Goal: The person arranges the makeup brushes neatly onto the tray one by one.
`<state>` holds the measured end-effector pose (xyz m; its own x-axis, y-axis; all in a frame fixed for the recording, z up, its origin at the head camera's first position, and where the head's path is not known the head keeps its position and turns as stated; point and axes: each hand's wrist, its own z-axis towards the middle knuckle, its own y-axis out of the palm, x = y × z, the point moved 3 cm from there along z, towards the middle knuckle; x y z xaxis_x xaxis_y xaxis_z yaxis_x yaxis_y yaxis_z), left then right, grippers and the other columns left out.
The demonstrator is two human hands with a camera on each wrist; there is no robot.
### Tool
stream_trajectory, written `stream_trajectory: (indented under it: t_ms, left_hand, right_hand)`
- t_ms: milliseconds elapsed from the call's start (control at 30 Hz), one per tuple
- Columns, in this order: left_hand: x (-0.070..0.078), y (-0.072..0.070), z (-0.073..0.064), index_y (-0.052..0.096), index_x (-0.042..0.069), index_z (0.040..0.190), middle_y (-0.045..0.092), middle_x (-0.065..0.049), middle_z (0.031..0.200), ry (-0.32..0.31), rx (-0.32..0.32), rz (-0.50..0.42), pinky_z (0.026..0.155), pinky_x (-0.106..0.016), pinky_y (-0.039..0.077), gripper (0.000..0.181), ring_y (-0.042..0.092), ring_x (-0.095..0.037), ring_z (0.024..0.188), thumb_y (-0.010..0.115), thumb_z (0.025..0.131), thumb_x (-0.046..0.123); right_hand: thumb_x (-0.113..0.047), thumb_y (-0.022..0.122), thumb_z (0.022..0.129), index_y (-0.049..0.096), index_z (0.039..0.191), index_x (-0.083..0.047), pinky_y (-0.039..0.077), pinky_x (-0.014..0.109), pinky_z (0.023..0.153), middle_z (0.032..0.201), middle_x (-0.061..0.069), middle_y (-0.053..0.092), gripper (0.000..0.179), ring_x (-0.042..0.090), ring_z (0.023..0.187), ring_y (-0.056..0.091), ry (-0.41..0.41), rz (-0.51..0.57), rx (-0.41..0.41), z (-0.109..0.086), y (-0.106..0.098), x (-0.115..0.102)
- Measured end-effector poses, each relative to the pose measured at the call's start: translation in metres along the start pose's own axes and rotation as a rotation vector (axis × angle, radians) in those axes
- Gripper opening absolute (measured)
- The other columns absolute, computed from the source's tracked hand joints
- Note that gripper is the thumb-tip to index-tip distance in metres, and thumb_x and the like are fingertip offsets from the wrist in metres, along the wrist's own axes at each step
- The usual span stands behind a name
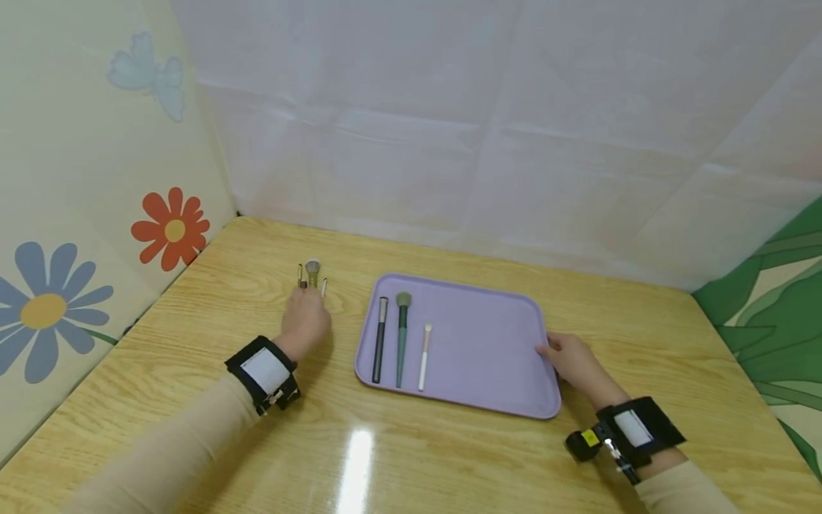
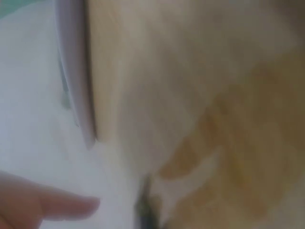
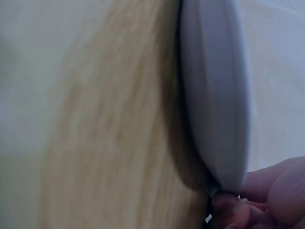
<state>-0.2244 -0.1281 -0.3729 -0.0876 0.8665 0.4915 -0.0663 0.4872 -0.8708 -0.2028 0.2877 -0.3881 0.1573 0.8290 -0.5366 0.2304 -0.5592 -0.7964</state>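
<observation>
My left hand [image 1: 307, 318] is lowered over several makeup brushes left of the tray. A brush with grey bristles [image 1: 312, 268], a slim dark one [image 1: 300, 273] and a slim white one [image 1: 324, 287] stick out past its fingers. In the left wrist view the thumb [image 2: 66, 204] is straight and apart from a blurred dark brush [image 2: 145, 207]; the other fingers are hidden. My right hand [image 1: 571, 360] grips the right rim of a purple tray [image 1: 481, 343], thumb on top. On the tray lie a black-handled brush [image 1: 379, 350], a green brush [image 1: 402, 343] and a white-handled brush [image 1: 424, 360].
The tray lies on a wood-grain table [image 1: 411, 457]. A pale cloth backdrop [image 1: 449, 143] rises behind the table, and a flower-printed panel [image 1: 90, 178] stands along its left side. Green leaf print [image 1: 777, 335] shows at the right.
</observation>
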Motion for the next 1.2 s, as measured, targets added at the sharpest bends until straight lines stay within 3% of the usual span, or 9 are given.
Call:
stream_trajectory:
  t_ms: [400,567,767,1000,1200]
  left_hand:
    - [-0.006,-0.007,0.018,0.056,-0.011,0.082,0.057,-0.03,0.093,-0.049,-0.048,0.045,0.063,-0.044,0.054,0.012,0.059,-0.038,0.081,0.049,0.089,-0.003]
    - [-0.004,-0.008,0.022,0.06,-0.013,0.089,0.056,-0.031,0.099,-0.069,-0.074,0.04,0.067,-0.045,0.054,0.015,0.059,-0.039,0.087,0.049,0.089,-0.003]
    - [0.0,-0.009,0.03,0.064,-0.015,0.093,0.059,-0.033,0.102,-0.03,-0.078,0.089,0.074,-0.047,0.054,0.022,0.057,-0.04,0.098,0.045,0.092,-0.003]
    - [0.009,-0.009,0.036,0.066,-0.014,0.094,0.063,-0.031,0.097,0.01,-0.116,0.176,0.071,-0.044,0.055,0.024,0.061,-0.037,0.089,0.043,0.093,-0.004]
    - [0.015,-0.012,0.04,0.065,-0.014,0.1,0.062,-0.033,0.104,-0.047,-0.122,0.156,0.072,-0.045,0.056,0.028,0.062,-0.037,0.092,0.041,0.093,-0.004]
  right_hand:
    - [-0.012,0.045,0.103,0.036,0.138,0.017,0.054,0.036,0.07,0.123,0.033,0.054,0.047,0.029,0.092,0.058,0.033,-0.013,-0.013,0.002,-0.007,-0.004]
    - [-0.011,0.045,0.102,0.036,0.137,0.019,0.054,0.037,0.071,0.123,0.034,0.054,0.046,0.03,0.092,0.058,0.015,-0.031,-0.006,0.002,-0.011,-0.008]
    - [-0.012,0.046,0.102,0.037,0.136,0.019,0.054,0.039,0.072,0.124,0.035,0.053,0.046,0.032,0.093,0.058,0.003,-0.046,-0.001,0.001,-0.016,-0.012]
    - [-0.012,0.046,0.103,0.036,0.137,0.018,0.054,0.038,0.071,0.124,0.035,0.052,0.047,0.031,0.092,0.058,0.028,-0.052,-0.005,0.001,-0.021,-0.016]
    - [-0.011,0.046,0.102,0.037,0.136,0.019,0.053,0.036,0.069,0.122,0.034,0.054,0.046,0.03,0.091,0.058,0.015,-0.063,0.001,-0.001,-0.027,-0.02]
